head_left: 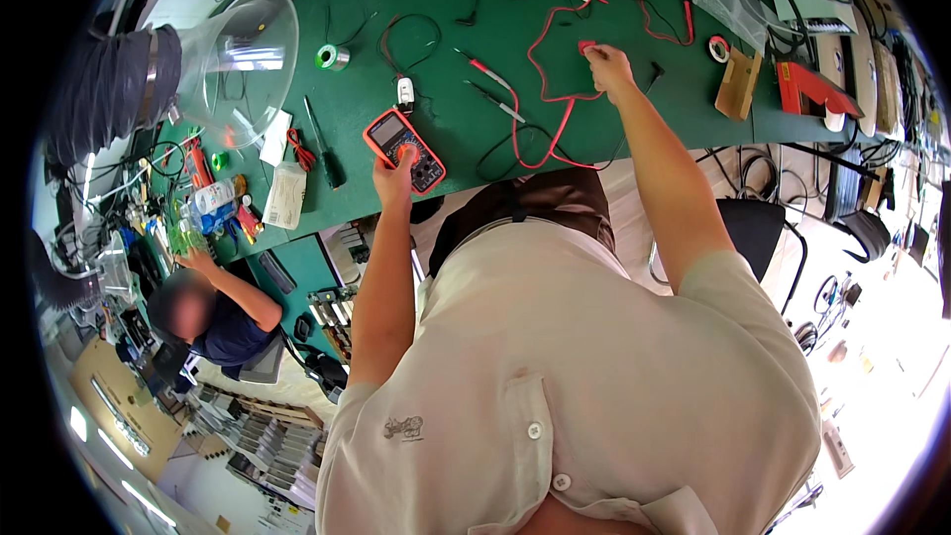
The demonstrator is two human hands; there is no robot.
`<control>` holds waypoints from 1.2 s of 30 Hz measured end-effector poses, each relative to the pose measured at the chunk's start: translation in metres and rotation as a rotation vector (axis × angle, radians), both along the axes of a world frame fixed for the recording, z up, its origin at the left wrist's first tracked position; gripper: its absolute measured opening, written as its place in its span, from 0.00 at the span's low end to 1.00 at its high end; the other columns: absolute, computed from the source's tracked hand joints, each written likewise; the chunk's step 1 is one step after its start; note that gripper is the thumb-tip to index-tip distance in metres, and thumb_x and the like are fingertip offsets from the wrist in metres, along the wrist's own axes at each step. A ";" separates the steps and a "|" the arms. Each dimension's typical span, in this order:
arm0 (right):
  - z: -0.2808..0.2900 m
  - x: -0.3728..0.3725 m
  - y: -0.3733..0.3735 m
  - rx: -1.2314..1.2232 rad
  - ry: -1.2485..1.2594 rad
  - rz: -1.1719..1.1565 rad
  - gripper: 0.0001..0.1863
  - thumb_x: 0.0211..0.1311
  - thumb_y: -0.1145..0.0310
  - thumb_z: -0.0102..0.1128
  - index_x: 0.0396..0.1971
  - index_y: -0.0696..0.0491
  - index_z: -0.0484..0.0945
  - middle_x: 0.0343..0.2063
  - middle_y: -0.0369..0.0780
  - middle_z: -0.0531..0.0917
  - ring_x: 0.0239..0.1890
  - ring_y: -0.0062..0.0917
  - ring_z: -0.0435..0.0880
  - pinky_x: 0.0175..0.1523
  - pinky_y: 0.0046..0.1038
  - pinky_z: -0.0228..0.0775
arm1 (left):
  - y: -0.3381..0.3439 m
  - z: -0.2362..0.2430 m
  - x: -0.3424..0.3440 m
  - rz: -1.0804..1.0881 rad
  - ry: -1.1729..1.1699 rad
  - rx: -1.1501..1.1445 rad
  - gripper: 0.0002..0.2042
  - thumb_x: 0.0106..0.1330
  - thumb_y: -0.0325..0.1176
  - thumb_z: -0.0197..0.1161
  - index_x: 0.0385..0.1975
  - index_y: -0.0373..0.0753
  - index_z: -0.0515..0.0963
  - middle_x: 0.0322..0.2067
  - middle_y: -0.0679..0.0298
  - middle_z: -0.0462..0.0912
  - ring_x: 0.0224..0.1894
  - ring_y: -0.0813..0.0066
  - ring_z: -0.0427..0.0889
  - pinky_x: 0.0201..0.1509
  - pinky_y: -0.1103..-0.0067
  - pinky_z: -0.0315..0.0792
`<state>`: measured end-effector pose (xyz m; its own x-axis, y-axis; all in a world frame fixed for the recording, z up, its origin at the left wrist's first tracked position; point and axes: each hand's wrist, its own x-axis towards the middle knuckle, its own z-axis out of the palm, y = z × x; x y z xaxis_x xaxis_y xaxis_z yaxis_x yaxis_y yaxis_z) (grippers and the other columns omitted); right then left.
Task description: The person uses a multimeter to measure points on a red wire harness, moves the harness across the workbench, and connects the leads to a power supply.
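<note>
A red-and-black digital multimeter (427, 170) rests near the front edge of the green table. My left hand (393, 181) grips its lower side, with the thumb over the dial. Further right, my right hand (610, 73) pinches a small red piece at the red test lead (536, 52), whose cable loops across the table. Just what this red end is, the fingers partly hide. Between my hands lie a red probe (486, 72) and a black probe (492, 100), with a black cable trailing below. A small white plug-like piece (405, 91) touches or lies close to the meter's top.
A clear extraction hood (243, 64) hangs at the left, near a solder spool (333, 57) and a screwdriver (322, 144). An open cardboard box (738, 82) and a red tape roll (718, 48) sit at the right. A co-worker (213, 312) works at the lower left.
</note>
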<state>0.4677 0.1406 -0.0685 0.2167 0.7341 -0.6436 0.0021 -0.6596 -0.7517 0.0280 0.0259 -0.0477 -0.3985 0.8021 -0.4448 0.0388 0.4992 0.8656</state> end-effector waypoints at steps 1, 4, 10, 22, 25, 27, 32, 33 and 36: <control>0.008 -0.005 -0.005 0.019 0.122 -0.003 0.16 0.66 0.63 0.61 0.47 0.58 0.78 0.18 0.31 0.71 0.15 0.18 0.66 0.21 0.24 0.58 | 0.002 0.001 -0.004 -0.025 0.118 -0.053 0.20 0.56 0.39 0.76 0.43 0.34 0.79 0.37 0.62 0.84 0.35 0.74 0.83 0.42 0.76 0.76; 0.041 -0.024 -0.031 0.068 0.408 -0.001 0.13 0.69 0.66 0.57 0.45 0.60 0.79 0.16 0.28 0.66 0.13 0.12 0.58 0.19 0.20 0.49 | 0.000 -0.001 -0.016 -0.030 0.251 -0.131 0.23 0.54 0.45 0.76 0.42 0.34 0.80 0.34 0.63 0.85 0.35 0.74 0.83 0.42 0.76 0.75; 0.135 -0.101 -0.091 0.209 0.349 0.304 0.12 0.71 0.66 0.54 0.40 0.60 0.82 0.19 0.30 0.73 0.20 0.15 0.68 0.26 0.23 0.61 | -0.020 0.009 -0.015 -0.112 0.654 0.114 0.19 0.62 0.43 0.70 0.44 0.34 0.80 0.30 0.65 0.83 0.28 0.75 0.78 0.35 0.76 0.73; 0.147 -0.159 -0.137 0.419 0.076 0.663 0.08 0.66 0.69 0.58 0.38 0.59 0.79 0.26 0.45 0.83 0.28 0.31 0.84 0.37 0.32 0.75 | -0.014 0.135 0.081 -0.646 -0.278 -0.087 0.13 0.74 0.30 0.55 0.53 0.31 0.77 0.29 0.68 0.80 0.26 0.84 0.75 0.30 0.84 0.71; 0.152 -0.150 -0.137 0.505 0.059 0.495 0.09 0.65 0.70 0.61 0.39 0.61 0.78 0.29 0.44 0.84 0.31 0.27 0.85 0.39 0.30 0.77 | -0.014 0.150 0.083 -0.741 -0.103 0.056 0.15 0.73 0.28 0.55 0.57 0.31 0.75 0.30 0.66 0.81 0.28 0.82 0.76 0.34 0.83 0.72; 0.155 -0.145 -0.133 0.535 0.081 0.478 0.09 0.65 0.72 0.62 0.40 0.62 0.78 0.33 0.44 0.85 0.34 0.27 0.85 0.42 0.29 0.77 | -0.014 0.154 0.088 -0.841 0.096 0.225 0.16 0.72 0.27 0.55 0.57 0.30 0.75 0.32 0.62 0.83 0.29 0.78 0.80 0.36 0.80 0.74; 0.180 -0.132 -0.131 0.625 -0.006 0.567 0.08 0.63 0.75 0.59 0.41 0.61 0.79 0.33 0.46 0.85 0.33 0.35 0.85 0.40 0.32 0.77 | -0.007 0.170 0.110 -1.010 0.284 0.431 0.17 0.69 0.24 0.57 0.56 0.28 0.73 0.36 0.49 0.83 0.37 0.58 0.85 0.40 0.71 0.77; 0.182 -0.129 -0.131 0.628 -0.032 0.610 0.08 0.63 0.75 0.59 0.40 0.61 0.79 0.33 0.47 0.84 0.33 0.37 0.84 0.40 0.33 0.76 | -0.007 0.172 0.113 -1.035 0.304 0.418 0.17 0.68 0.24 0.58 0.56 0.27 0.73 0.37 0.46 0.83 0.38 0.54 0.85 0.41 0.69 0.77; 0.181 -0.117 -0.132 0.726 -0.195 0.797 0.07 0.61 0.75 0.58 0.38 0.60 0.79 0.31 0.47 0.83 0.35 0.42 0.82 0.40 0.39 0.75 | -0.008 0.173 0.120 -1.146 0.327 0.377 0.15 0.66 0.23 0.58 0.53 0.28 0.75 0.37 0.45 0.82 0.37 0.49 0.84 0.40 0.68 0.77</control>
